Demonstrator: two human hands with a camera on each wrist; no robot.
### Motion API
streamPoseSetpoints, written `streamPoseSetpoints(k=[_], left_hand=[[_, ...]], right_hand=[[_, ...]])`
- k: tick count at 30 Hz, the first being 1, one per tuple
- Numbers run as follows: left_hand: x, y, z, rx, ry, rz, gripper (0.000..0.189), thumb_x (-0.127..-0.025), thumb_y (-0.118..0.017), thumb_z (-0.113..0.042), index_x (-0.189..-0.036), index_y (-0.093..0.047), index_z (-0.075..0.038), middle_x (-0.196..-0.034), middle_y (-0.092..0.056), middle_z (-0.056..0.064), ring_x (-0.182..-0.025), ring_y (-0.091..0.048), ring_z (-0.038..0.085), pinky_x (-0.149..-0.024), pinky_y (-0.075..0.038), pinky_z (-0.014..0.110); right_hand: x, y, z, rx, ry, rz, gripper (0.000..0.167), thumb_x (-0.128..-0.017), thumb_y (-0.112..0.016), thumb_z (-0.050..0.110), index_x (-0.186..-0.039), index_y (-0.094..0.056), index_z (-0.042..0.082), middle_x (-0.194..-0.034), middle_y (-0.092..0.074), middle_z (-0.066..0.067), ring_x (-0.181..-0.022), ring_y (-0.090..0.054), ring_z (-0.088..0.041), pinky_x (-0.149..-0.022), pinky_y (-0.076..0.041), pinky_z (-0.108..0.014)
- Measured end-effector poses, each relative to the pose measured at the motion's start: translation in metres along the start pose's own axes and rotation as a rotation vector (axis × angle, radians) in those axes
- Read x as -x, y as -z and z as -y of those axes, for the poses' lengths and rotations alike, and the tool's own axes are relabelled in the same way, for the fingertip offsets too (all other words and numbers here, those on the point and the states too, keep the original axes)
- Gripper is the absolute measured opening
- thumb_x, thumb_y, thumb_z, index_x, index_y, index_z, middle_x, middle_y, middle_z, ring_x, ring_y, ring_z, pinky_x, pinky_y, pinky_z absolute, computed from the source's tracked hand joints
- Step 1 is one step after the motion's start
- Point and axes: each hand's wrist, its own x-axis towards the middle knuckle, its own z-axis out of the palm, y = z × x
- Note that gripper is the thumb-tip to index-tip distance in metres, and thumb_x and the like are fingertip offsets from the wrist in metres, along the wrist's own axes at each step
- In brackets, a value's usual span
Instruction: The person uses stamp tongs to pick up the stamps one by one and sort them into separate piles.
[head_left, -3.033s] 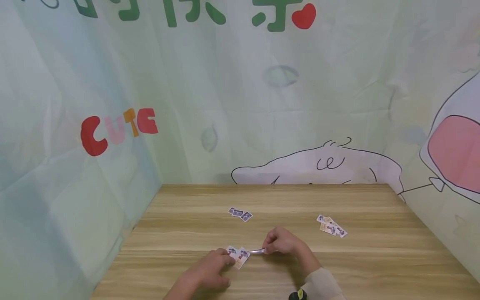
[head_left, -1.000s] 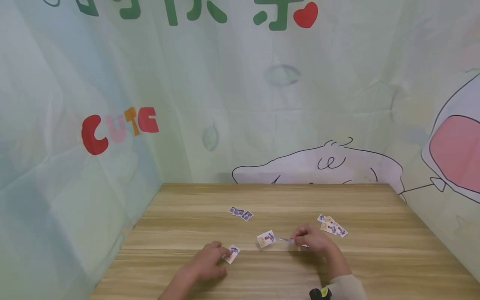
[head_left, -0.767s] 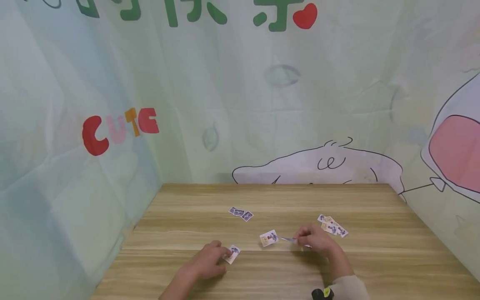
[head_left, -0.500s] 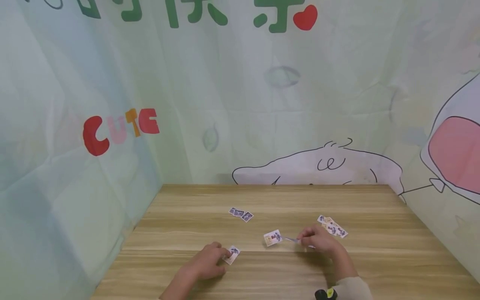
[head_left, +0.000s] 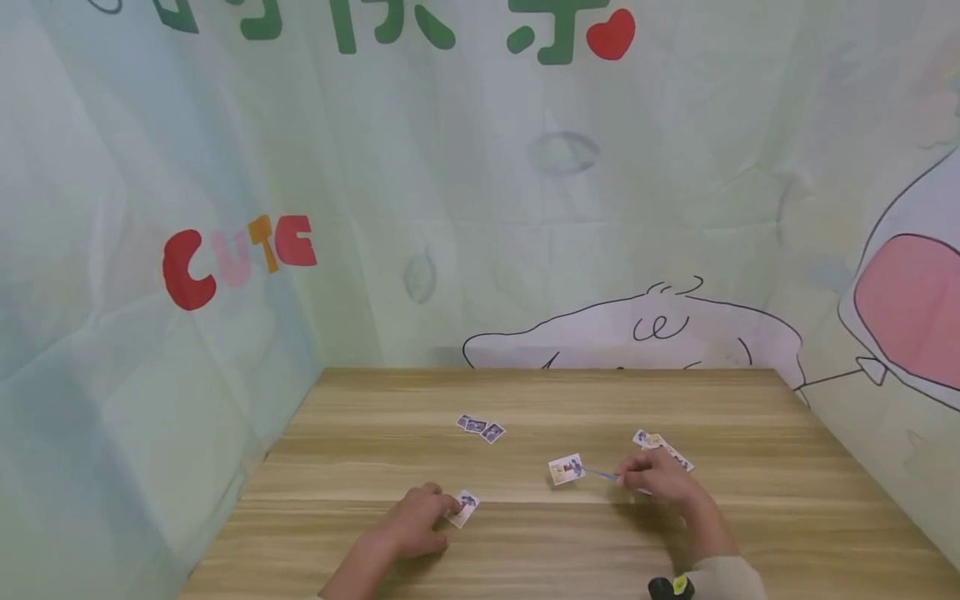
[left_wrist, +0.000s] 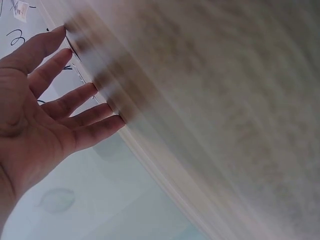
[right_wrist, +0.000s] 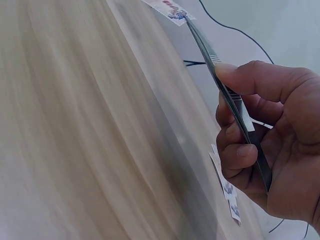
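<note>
My right hand [head_left: 660, 477] pinches a pair of metal tweezers [right_wrist: 232, 97], whose tips hold a small postage stamp [head_left: 567, 469] by one corner above the table. In the right wrist view the stamp [right_wrist: 170, 10] shows a perforated edge and a printed picture. My left hand [head_left: 416, 521] rests on the table with fingers extended, a fingertip on another stamp [head_left: 467, 508]. In the left wrist view the left hand [left_wrist: 50, 105] has its fingers spread, tips at the table surface.
Several dark stamps [head_left: 476, 426] overlap in a row at the back middle of the wooden table [head_left: 375, 450]. Several light stamps [head_left: 654, 441] lie overlapped at the right, partly behind my right hand. A printed cloth [head_left: 420, 208] hangs around the table.
The right hand with the tweezers has drawn one stamp away from the left hand, lifted it and carried it rightward toward the light stamps. The left hand has stayed with the other stamp.
</note>
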Motion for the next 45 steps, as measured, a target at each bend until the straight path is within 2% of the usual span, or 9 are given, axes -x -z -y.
streamPoseSetpoints(k=[13, 19, 26, 31, 39, 45], left_hand=[[-0.003, 0.002, 0.002, -0.012, 0.000, -0.002, 0.045, -0.063, -0.073, -0.008, -0.108, -0.066, -0.006, -0.102, -0.054, 0.011, -0.088, -0.051, 0.028, -0.075, -0.046, 0.043], [-0.003, 0.003, 0.001, -0.027, -0.005, -0.003, 0.045, -0.064, -0.073, -0.009, -0.108, -0.066, -0.005, -0.100, -0.054, 0.011, -0.087, -0.051, 0.028, -0.075, -0.046, 0.043], [-0.003, 0.003, 0.000, -0.027, -0.013, 0.004, 0.045, -0.064, -0.074, -0.010, -0.108, -0.066, -0.005, -0.098, -0.054, 0.008, -0.084, -0.050, 0.025, -0.073, -0.046, 0.040], [-0.003, 0.001, 0.001, -0.028, -0.015, 0.009, 0.045, -0.065, -0.074, -0.010, -0.109, -0.065, -0.005, -0.097, -0.054, 0.008, -0.084, -0.050, 0.024, -0.073, -0.047, 0.040], [-0.004, -0.001, 0.003, -0.025, -0.014, 0.008, 0.045, -0.065, -0.074, -0.011, -0.109, -0.065, -0.005, -0.099, -0.054, 0.009, -0.085, -0.051, 0.026, -0.074, -0.047, 0.041], [-0.004, -0.001, 0.004, -0.026, -0.016, 0.003, 0.045, -0.065, -0.074, -0.011, -0.109, -0.065, -0.005, -0.099, -0.054, 0.009, -0.085, -0.051, 0.025, -0.074, -0.047, 0.041]], right_hand=[[0.009, 0.024, -0.007, 0.027, -0.058, -0.025, 0.017, -0.079, -0.062, 0.003, -0.092, -0.064, -0.008, -0.073, -0.054, -0.003, -0.062, -0.046, -0.016, -0.051, -0.040, -0.027], [0.016, 0.036, -0.011, 0.036, -0.087, -0.063, 0.021, -0.080, -0.061, 0.004, -0.095, -0.063, -0.011, -0.073, -0.054, -0.004, -0.060, -0.045, -0.015, -0.049, -0.039, -0.025], [0.024, 0.047, -0.017, 0.058, -0.154, -0.112, 0.021, -0.081, -0.062, 0.006, -0.096, -0.064, -0.008, -0.073, -0.052, -0.004, -0.058, -0.044, -0.015, -0.048, -0.038, -0.024], [0.027, 0.055, -0.025, 0.084, -0.159, -0.129, 0.019, -0.081, -0.062, 0.005, -0.095, -0.064, -0.007, -0.072, -0.052, -0.004, -0.058, -0.044, -0.015, -0.049, -0.038, -0.025], [0.034, 0.067, -0.037, 0.092, -0.213, -0.186, 0.019, -0.083, -0.060, 0.005, -0.096, -0.063, -0.009, -0.084, -0.057, -0.007, -0.073, -0.049, -0.020, -0.062, -0.042, -0.033], [0.039, 0.073, -0.042, 0.071, -0.249, -0.224, 0.022, -0.084, -0.060, 0.006, -0.099, -0.062, -0.011, -0.084, -0.057, -0.008, -0.072, -0.048, -0.021, -0.061, -0.041, -0.034]])
